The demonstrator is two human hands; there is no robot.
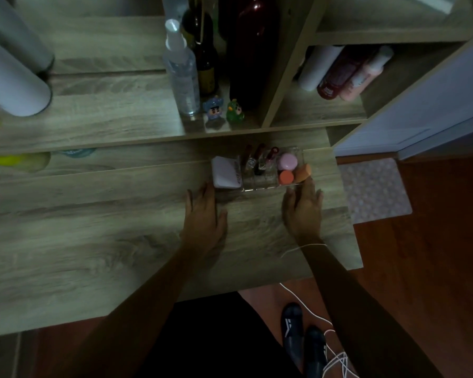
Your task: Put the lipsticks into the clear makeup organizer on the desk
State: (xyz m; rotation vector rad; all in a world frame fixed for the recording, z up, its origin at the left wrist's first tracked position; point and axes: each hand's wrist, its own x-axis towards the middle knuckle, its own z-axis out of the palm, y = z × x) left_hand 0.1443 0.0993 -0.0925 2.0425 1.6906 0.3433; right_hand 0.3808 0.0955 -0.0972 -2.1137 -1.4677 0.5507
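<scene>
The light is dim, so the organizer just past the fingertips shows little of its clear walls, and its compartment dividers cannot be made out. The lipsticks standing in it are dark and small; their shades and labels are unreadable. Beyond the left hand, print on the white compact is too blurred to read. Whether the right hand touches the organizer's near edge cannot be told. Far left of the fingers, a white cylinder and a yellow object are cut by the picture's edge.
</scene>
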